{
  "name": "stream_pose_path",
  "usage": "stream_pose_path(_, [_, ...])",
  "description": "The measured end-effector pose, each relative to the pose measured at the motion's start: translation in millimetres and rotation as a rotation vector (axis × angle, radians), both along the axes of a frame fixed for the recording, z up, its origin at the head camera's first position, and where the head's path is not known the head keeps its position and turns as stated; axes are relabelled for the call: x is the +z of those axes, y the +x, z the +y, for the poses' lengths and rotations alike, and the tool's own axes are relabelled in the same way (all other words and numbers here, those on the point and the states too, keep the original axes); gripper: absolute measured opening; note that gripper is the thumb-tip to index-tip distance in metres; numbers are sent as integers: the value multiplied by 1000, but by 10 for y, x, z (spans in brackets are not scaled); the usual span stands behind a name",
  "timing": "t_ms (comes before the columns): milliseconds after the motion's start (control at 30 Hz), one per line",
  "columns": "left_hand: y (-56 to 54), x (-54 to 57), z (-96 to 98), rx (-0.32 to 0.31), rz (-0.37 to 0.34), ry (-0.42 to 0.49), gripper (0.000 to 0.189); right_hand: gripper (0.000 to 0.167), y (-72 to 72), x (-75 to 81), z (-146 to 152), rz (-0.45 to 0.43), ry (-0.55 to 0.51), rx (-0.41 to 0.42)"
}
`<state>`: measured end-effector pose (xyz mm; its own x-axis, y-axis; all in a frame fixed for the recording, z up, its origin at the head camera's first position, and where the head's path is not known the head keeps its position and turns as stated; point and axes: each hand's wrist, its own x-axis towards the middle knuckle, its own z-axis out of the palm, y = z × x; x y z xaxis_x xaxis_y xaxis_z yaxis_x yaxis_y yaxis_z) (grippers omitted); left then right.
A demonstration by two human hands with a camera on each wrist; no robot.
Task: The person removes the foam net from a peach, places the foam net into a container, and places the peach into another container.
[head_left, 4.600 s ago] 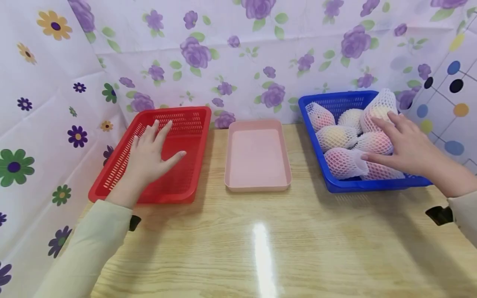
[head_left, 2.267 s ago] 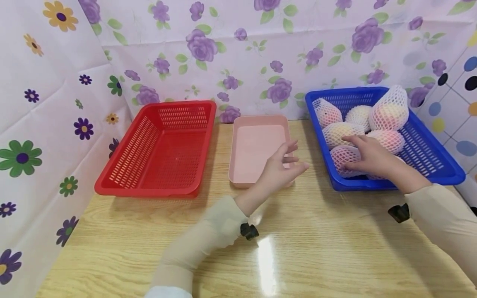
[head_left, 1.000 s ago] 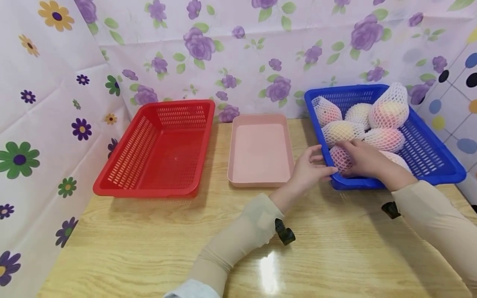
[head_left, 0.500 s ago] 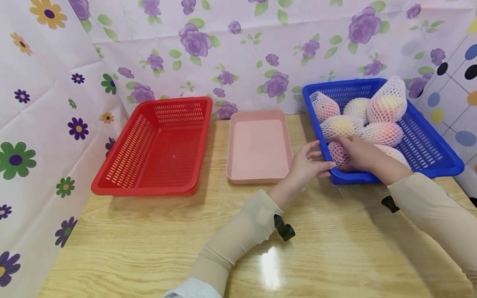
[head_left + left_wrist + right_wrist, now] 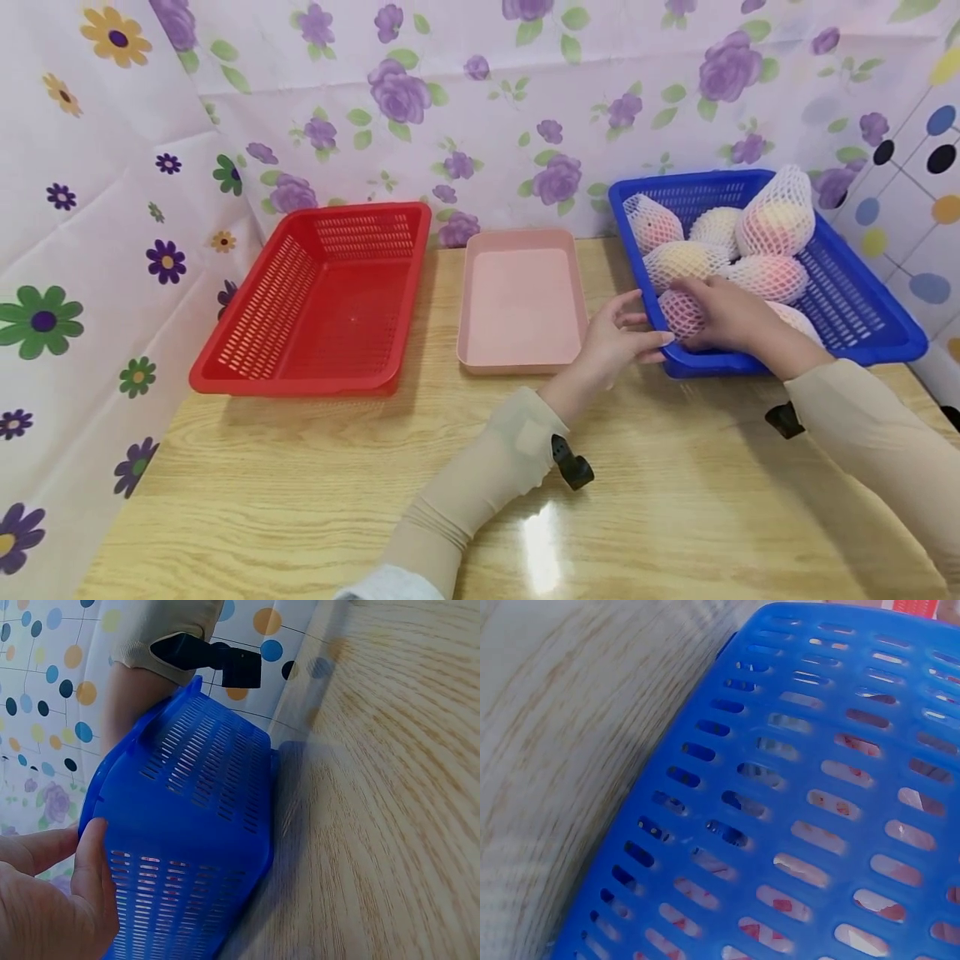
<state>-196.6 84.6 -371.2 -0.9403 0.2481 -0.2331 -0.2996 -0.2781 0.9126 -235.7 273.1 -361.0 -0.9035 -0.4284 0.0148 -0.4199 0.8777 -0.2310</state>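
Note:
In the head view, my right hand (image 5: 727,315) reaches into the near left corner of the blue basket (image 5: 862,283). Its fingers curl round a pink fruit in a foam net (image 5: 681,313). My left hand (image 5: 611,340) grips that basket's rim at the same corner, thumb over the edge. The left wrist view shows the left hand (image 5: 56,889) pinching the rim, with the slotted blue wall beyond. In the right wrist view the basket wall (image 5: 780,832) fills most of the picture and hides the right hand. Several more netted fruits (image 5: 776,221) lie behind in the basket.
A shallow pink tray (image 5: 523,304) sits in the middle of the wooden table (image 5: 300,492), left of the blue basket. A red slotted basket (image 5: 352,321) stands at the left. Flowered cloth (image 5: 480,108) hangs close behind all three.
My left hand has come from above the red basket, past the tray, to the blue basket's rim. My right hand has moved down and left onto the corner fruit. Little differs over the last second.

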Motion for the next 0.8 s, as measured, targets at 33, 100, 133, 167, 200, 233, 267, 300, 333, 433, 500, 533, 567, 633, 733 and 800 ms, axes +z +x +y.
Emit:
stream_pose_path(33, [2,-2,-1,0,-4,-1,70,82,8,0,2,4,-7,1])
stream_pose_path(100, [5,-8,2,1,-10,2,70,81,24,-2,9,11,-15,1])
stream_pose_path(133, [6,-12,5,2,-12,6,70,81,31,-2,12,14,-20,2])
stream_pose_path(167, [7,-15,7,5,-14,10,70,81,39,-3,16,15,-25,0])
stream_pose_path(200, [7,-18,10,5,-17,12,70,81,45,0,21,17,-28,-2])
stream_pose_path(233, [6,-22,12,7,-18,17,70,82,52,4,28,19,-33,-3])
stream_pose_path(267, [4,-24,13,9,-19,21,70,82,57,9,35,22,-38,-5])
stream_pose_path(300, [2,-26,13,11,-19,23,70,83,63,15,41,25,-46,-5])
stream_pose_path(333, [1,-25,12,10,-18,21,70,83,66,24,46,28,-56,-10])
stream_pose_path(433, [-3,-17,4,15,-13,17,69,84,78,47,66,47,-92,-14])
stream_pose_path(500, [2,-11,2,16,-9,8,68,84,94,60,80,63,-118,-15])
stream_pose_path(533, [4,-7,0,16,-5,3,68,84,102,66,86,77,-129,-15])
stream_pose_path(567, [6,-2,-1,15,-3,-1,68,83,112,73,90,91,-142,-13])
stream_pose_path(633, [7,4,-5,10,2,-8,68,83,133,90,94,110,-166,-15])
stream_pose_path(733, [10,6,-9,2,7,-13,69,83,170,121,92,129,-185,-22])
stream_pose_path(800, [12,2,-12,-7,15,-21,69,82,197,145,87,125,-191,-35])
